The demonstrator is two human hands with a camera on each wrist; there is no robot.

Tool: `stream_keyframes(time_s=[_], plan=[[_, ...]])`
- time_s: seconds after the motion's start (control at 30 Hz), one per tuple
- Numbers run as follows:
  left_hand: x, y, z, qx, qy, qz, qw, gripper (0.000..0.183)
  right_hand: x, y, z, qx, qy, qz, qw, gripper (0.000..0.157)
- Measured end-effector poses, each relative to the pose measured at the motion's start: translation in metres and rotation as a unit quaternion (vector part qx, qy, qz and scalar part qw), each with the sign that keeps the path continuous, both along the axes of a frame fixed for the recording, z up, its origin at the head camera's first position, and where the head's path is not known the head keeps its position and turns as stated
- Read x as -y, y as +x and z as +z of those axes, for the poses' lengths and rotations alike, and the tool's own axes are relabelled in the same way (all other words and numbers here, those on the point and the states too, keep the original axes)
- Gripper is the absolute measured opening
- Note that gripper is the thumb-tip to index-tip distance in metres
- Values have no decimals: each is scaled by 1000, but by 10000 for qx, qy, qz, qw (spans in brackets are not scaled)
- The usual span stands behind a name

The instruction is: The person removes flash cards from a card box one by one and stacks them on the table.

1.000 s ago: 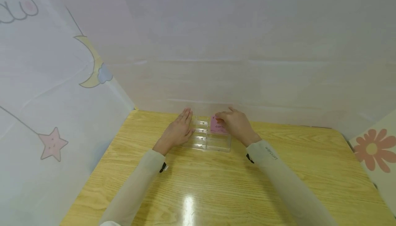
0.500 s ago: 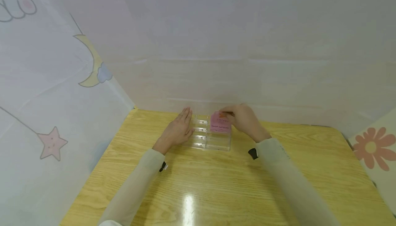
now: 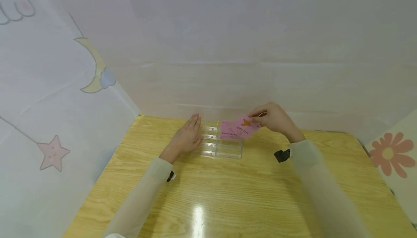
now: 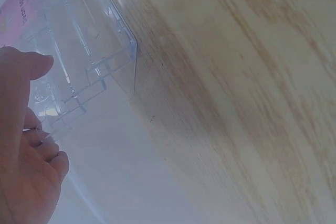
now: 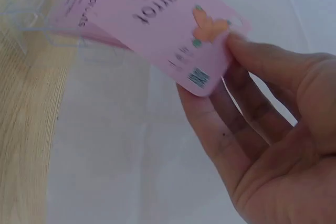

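Pink carrot card (image 5: 157,22), 1 pc., held in R hand (image 3: 274,117) over far R side of clear holder (image 3: 229,155), on tabletop (image 3: 241,194)

Detail: R hand pinches card by its outer end, betw. thumb & fingers; card tilted, printed "carrot" w/ orange pic. & barcode (image 5: 199,77); overlaps bean sprouts card (image 3: 226,127) (also pink) in view, contact can't tell; latter in holder's R half, wall end; L hand (image 3: 184,138) on holder's L side, fingers approx. straight & close tog., thumb over the plastic; small slots in a row beside it; blk. band (image 3: 282,155) at R cuff; wall sheet (image 3: 211,49) behind, pale, w/ moon (image 3: 94,69), star (image 3: 53,153) to L
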State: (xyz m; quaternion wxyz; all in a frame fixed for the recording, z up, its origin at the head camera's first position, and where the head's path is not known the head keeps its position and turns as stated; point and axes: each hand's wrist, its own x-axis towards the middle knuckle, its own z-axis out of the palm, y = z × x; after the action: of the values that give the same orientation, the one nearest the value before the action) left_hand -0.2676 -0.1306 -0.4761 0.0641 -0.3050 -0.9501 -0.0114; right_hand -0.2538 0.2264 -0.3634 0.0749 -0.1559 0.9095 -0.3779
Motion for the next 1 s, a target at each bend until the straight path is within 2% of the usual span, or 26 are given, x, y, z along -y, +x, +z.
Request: stream_keyframes(time_s=[0.2,0.37,0.73,1.0], plan=[[2,-1,-1,-59,66,-16,10000,82,-26,-5,-8,1114,-299,-7,9933,27],[4,0,-4,-67,88,9,9999,82,-45,-4,-23,1696,-267,-4,9852,31],[10,1,-5,-127,150,111,9997,83,-81,10,-70,2356,-2,314,9713,32],[14,3,-3,109,149,213,9996,85,-91,25,-99,2681,-165,500,9619,27]])
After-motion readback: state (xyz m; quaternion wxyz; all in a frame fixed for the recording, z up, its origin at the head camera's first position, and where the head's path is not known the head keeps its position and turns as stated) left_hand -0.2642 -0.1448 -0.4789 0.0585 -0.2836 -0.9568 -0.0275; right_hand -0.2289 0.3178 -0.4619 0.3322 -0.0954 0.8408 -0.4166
